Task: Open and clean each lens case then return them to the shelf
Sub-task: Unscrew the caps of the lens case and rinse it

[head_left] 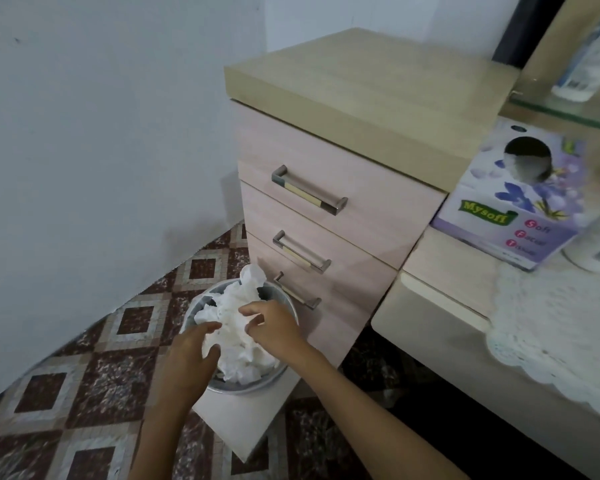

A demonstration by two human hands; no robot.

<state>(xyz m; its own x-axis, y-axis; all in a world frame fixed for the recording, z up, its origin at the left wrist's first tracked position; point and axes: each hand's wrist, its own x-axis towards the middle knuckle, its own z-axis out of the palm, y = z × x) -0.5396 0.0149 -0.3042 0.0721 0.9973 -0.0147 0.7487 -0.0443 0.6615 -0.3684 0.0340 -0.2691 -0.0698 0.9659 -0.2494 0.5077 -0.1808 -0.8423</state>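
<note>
Both hands hang over a small metal waste bin [238, 384] on the floor. The left hand [191, 358] has its fingers spread loosely and grips nothing; the right hand [274, 327] has its fingertips drawn together just above the heap of crumpled white tissues [236, 337], though whether it pinches one cannot be told. The bin stands against the bottom of a three-drawer cabinet [326, 216]. No lens case shows anywhere, so its long axis cannot be judged. To the right and higher up are a tissue box [513, 202] on the dressing table [430, 327] and a glass shelf [568, 112]. The cases probably lie that way, nearer the right hand.
</note>
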